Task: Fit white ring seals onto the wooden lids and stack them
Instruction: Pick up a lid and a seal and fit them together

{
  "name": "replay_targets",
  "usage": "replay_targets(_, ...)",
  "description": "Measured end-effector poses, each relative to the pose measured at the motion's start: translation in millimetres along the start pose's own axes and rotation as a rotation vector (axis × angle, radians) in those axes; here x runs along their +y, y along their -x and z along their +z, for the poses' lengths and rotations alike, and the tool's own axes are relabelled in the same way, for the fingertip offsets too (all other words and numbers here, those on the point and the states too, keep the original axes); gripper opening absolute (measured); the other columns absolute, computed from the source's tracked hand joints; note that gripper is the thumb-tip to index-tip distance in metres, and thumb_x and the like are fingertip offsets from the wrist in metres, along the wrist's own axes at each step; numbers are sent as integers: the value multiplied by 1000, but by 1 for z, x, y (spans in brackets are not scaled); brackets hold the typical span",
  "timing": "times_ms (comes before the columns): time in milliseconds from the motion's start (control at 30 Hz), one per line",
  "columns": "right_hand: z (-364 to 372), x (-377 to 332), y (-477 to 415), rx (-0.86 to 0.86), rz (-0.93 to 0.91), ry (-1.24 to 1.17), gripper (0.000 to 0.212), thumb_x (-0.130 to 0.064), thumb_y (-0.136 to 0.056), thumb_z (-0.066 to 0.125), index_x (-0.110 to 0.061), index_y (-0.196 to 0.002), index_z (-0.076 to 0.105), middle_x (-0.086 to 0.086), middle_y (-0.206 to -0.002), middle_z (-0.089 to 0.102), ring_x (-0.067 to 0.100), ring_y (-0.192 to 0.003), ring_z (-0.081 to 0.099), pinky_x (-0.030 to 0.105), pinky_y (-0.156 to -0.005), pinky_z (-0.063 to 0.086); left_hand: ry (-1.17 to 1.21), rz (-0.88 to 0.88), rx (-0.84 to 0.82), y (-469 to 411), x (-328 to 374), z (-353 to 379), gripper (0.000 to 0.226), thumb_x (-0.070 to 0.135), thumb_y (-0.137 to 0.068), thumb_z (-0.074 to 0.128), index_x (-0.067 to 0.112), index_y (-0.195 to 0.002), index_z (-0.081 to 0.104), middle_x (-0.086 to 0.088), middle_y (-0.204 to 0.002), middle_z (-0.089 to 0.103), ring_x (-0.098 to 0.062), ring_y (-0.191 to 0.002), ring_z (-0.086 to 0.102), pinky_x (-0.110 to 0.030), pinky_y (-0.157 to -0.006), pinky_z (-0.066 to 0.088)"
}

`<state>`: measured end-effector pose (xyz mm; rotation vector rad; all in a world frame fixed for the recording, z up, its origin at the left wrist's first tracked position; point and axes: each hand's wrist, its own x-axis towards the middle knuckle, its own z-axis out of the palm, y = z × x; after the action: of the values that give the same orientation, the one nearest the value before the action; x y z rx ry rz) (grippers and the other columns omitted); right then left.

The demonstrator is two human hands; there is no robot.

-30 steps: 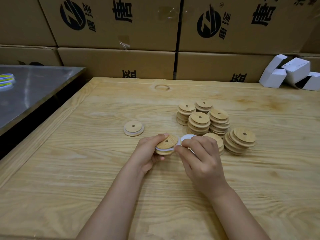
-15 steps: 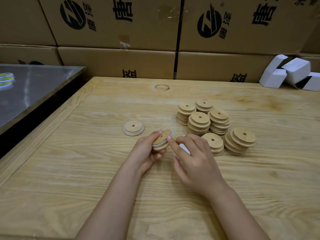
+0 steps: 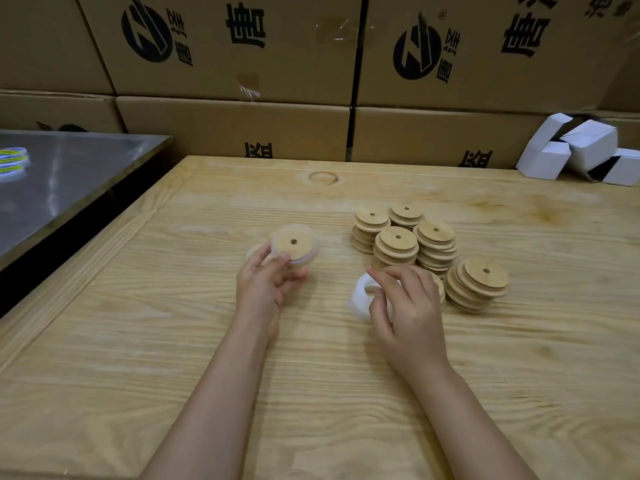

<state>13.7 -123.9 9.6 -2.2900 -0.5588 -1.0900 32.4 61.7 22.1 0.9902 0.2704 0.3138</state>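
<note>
Well left of the lid stacks, the left hand is gripping a lid by its near edge. Thumb and fingers are curling round it, its flat face is pointing up, and a white seal is showing round its rim. The hand is holding it just above a second lid lying on the table, mostly hidden and blurred. The sealed one seems meant to go on top, starting a finished pile apart from the stacks so that done and undone are not mixing. At the stacks' near left edge, the right hand is pinching white rings between thumb and fingertips; how many, I cannot tell. It is likely readying one for the next bare lid, since the stacks are standing within easy reach.
</note>
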Motion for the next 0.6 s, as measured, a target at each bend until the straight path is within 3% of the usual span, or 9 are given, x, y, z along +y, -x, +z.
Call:
replay_targets(100,1,1,0,3,41,-31,33,-11,-84,43,-4,-100,70,9,-93,65,32,-90,59,39,-83,43,-35,100,85,-9,5,-12,41,-2,-91,52,-5,-131,42,-11,-74,66,-12,-54,66,-29,-64,59)
replay_targets(200,1,1,0,8,45,-46,32,-11,-83,43,-4,-98,71,9,-93,65,31,-90,58,38,-84,42,-180,180,155,-13,7,-20,36,2,-91,55,-2,-125,46,-6,-73,66,-6,-53,66,-20,-56,56)
replay_targets(300,1,4,0,16,60,-57,31,-12,-83,43,-4,-97,71,7,-91,65,30,-89,58,37,-83,42,-260,131,198,-21,6,-25,34,6,-91,58,-2,-122,48,-8,-72,64,-5,-48,63,-17,-50,54)
replay_targets(433,1,7,-1,32,103,-78,29,-11,-84,44,-4,-94,70,6,-89,65,27,-86,56,38,-81,44,-309,66,210,-30,5,-31,30,8,-91,59,-1,-119,51,-5,-60,63,-7,-46,62,-22,-53,57)
replay_targets(600,4,9,-2,37,163,-72,31,-15,-84,43,-4,-93,71,7,-90,65,28,-87,56,40,-81,44,-240,71,241,-33,5,-33,32,-1,-91,54,0,-123,47,-11,-83,60,-10,-59,66,-22,-55,56)
